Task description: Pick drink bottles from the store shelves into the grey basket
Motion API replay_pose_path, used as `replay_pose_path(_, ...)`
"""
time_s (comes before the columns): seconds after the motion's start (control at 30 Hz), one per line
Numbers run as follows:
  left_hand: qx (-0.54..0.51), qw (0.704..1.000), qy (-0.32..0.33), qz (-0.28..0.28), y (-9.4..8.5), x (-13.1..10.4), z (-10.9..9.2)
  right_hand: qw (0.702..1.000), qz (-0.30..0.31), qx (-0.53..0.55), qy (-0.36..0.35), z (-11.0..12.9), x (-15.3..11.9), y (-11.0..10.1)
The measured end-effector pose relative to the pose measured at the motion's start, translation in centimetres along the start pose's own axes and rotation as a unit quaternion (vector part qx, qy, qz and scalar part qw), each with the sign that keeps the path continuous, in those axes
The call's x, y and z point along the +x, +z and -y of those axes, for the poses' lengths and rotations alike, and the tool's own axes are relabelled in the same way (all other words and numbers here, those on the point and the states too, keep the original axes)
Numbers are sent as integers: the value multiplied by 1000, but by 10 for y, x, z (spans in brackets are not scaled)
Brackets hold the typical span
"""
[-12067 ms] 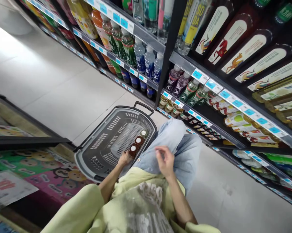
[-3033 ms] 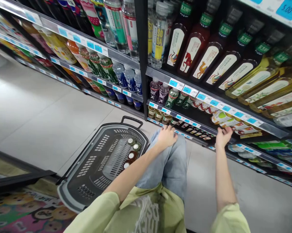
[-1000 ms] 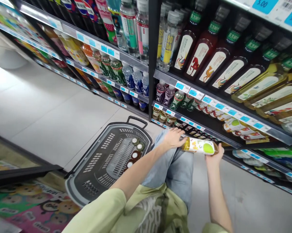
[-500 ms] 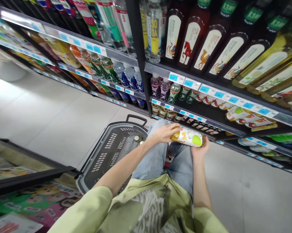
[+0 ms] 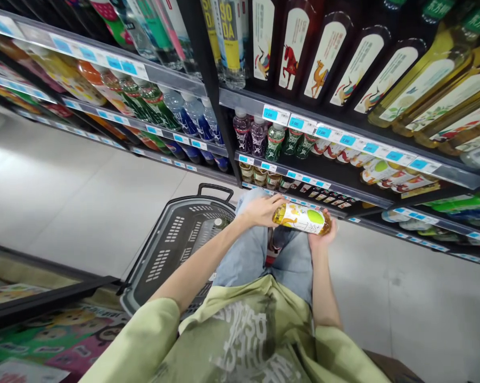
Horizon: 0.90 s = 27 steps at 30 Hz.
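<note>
A drink bottle [image 5: 303,218] with amber contents and a white label showing a green fruit lies sideways above my knees. Around its left end are the fingers of my left hand [image 5: 262,210]. My right hand [image 5: 323,234] supports the other end, its fingers partly hidden behind the bottle. The label faces up toward me. To the left of my legs stands a grey and black shopping basket [image 5: 166,234] with its handle at the far side. A bottle top [image 5: 219,223] shows inside it, partly covered by my left forearm.
Shelves of bottled drinks run across the front, with a price-tag rail [image 5: 355,141] along the edge. Dark bottles with white labels [image 5: 325,58] stand on the upper shelf. A low display with colourful packages [image 5: 64,340] is at the lower left. Pale floor tiles [image 5: 80,186] lie between.
The camera view has shifted, so shelves, basket and hands appear slightly further left and higher. The bottle has turned a little, showing more of its label. Both hands still hold it.
</note>
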<state>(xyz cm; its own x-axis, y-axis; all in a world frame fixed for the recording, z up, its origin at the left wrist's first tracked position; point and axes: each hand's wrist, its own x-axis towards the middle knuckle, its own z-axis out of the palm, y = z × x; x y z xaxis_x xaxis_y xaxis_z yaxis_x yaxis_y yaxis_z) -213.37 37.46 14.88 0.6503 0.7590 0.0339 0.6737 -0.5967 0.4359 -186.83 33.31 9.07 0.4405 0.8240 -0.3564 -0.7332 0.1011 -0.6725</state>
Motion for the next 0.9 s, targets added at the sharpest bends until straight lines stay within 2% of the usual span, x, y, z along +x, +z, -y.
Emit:
replay_pose_path(0.4, -5, 1000, -12, 5, -2, -1, 0, 1000, -2, -19, -4, -5, 1, 1)
replay_pose_path(0.53, -15, 1000, 4, -10, -1, -3, 4, 1000, -13, -10, 2, -7, 0, 5)
replay_pose_path(0.67, -13, 999, -16, -25, -2, -3, 5, 1000, 11, -5, 13, -6, -2, 5)
replay_pose_path(0.77, 4, 999, -33, -6, -4, -2, 3, 1000, 18, -11, 9, -4, -3, 1)
replay_pose_path(0.9, 43, 998, -5, 39, -5, 1, 0, 999, 7, -35, -12, -2, -1, -6)
